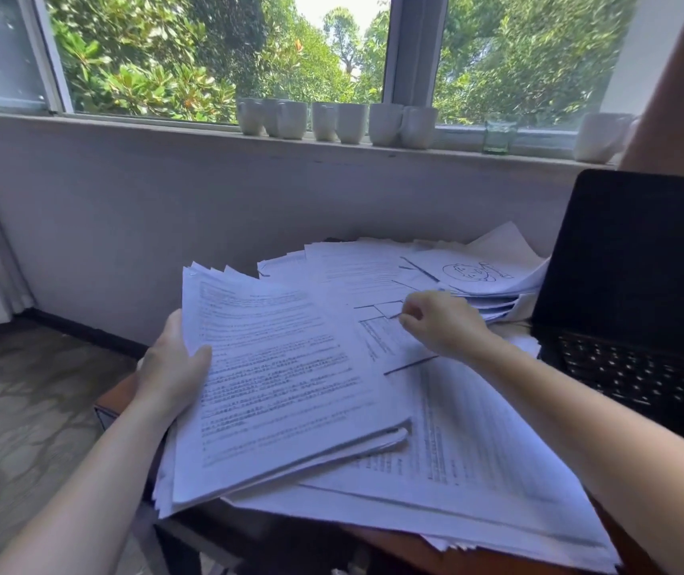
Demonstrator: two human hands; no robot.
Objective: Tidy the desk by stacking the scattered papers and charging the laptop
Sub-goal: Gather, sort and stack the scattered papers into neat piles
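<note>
The gathered stack (286, 388) sits left of the laptop (639, 263), raised off the desk (116, 398). My left hand (174, 367) grips its left edge, thumb on top and fingers underneath. Between that stack and the laptop lie the loose papers (477, 462), fanned and overlapping, some reaching the laptop's base. My right hand (439, 321) is over a diagram sheet (385, 325) there, fingers curled. I cannot tell whether it has the page pinched or only touches it.

I judge the step to be picking up one more sheet for the stack. To do it well I'd lift the sheet by one corner, peel it clear of those beneath and lay it square on the stack. I'd also firm up the left grip, since the stack's far corners are splayed. Beyond the laptop and to its left, white mugs (348, 122) line the windowsill.
</note>
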